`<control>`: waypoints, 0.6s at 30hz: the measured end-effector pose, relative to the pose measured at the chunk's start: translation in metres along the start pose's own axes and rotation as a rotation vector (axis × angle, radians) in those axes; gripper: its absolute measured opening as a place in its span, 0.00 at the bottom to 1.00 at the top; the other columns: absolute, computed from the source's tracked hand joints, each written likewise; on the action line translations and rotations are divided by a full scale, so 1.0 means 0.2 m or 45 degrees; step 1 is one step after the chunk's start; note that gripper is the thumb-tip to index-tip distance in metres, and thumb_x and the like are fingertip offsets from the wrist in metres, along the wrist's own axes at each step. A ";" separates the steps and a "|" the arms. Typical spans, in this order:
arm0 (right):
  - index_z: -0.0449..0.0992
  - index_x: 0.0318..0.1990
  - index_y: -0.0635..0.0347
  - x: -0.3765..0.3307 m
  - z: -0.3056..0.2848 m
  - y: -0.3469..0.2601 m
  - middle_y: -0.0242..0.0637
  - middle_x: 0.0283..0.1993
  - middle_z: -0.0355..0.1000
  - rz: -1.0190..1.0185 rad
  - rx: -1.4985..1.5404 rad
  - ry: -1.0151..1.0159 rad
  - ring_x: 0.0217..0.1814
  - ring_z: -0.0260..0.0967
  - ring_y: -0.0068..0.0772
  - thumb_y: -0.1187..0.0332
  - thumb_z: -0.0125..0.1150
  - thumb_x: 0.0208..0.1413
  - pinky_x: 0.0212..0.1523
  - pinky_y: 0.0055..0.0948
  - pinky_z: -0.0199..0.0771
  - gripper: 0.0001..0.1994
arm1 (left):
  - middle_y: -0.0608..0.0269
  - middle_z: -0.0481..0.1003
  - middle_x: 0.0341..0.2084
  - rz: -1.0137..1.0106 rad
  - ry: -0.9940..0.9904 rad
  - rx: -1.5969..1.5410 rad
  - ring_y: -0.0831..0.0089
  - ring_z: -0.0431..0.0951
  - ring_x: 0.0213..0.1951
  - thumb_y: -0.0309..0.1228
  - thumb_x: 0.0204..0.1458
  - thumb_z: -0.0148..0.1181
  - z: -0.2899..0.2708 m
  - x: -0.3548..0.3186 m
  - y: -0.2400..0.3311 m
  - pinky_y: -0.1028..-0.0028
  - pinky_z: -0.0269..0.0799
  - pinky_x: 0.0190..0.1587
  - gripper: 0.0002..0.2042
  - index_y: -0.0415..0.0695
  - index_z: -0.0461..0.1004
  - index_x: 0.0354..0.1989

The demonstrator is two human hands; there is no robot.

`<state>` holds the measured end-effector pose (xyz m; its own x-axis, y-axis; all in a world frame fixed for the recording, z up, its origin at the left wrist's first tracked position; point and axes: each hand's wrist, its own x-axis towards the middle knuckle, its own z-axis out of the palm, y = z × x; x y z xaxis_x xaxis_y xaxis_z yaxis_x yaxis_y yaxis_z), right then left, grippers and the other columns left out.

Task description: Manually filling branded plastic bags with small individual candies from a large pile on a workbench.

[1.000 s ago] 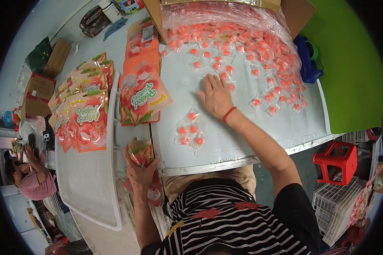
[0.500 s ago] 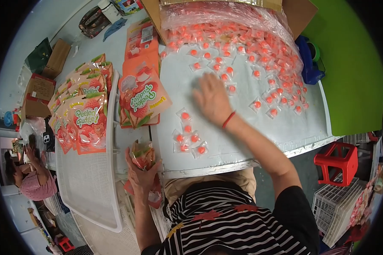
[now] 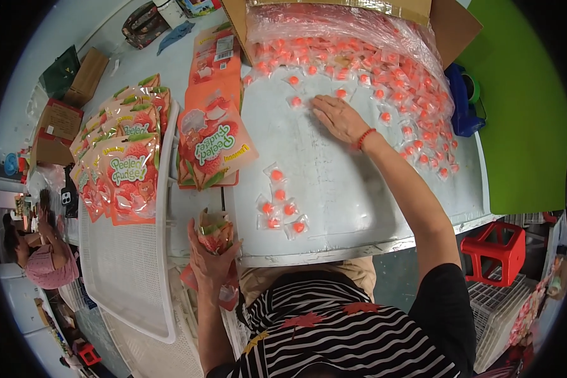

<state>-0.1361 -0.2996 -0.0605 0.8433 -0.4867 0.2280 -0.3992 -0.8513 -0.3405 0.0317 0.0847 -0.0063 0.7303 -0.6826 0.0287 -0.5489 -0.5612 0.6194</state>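
My left hand is wrapped around a pink and red candy pouch, held upright at the table's near edge with its top gaping. My right hand lies low over the table with fingers stretched out, palm down; whatever is under the palm is hidden. Close to its fingertips are loose wrapped red candies. Nearer to me, a small group of wrapped candies rests on the white tabletop. A big heap of the same candies spreads out at the far right.
An open cardboard box with clear plastic lining stands behind the heap. Flat printed pouches are stacked left of centre. Filled pouches stand in a white plastic tray. A blue tape dispenser sits at right; a red stool is below.
My right hand has moved to the right and slightly away from me. Several loose candies around it no longer show. My left hand still holds the pouch in nearly the same place.
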 end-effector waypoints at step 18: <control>0.61 0.57 0.66 -0.79 0.01 -0.60 0.41 0.57 0.63 0.833 1.028 1.015 0.59 0.61 0.30 0.69 0.39 0.66 0.60 0.31 0.61 0.15 | 0.42 0.69 0.50 0.050 -0.015 0.021 0.51 0.72 0.50 0.35 0.31 0.75 0.00 0.00 -0.01 0.61 0.69 0.52 0.49 0.42 0.50 0.64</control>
<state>-0.2206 -0.1207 -0.0584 0.0221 -0.9811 0.1921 -0.0896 -0.1933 -0.9770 0.0326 0.0848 -0.0076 0.7032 -0.7097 0.0436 -0.5838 -0.5413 0.6051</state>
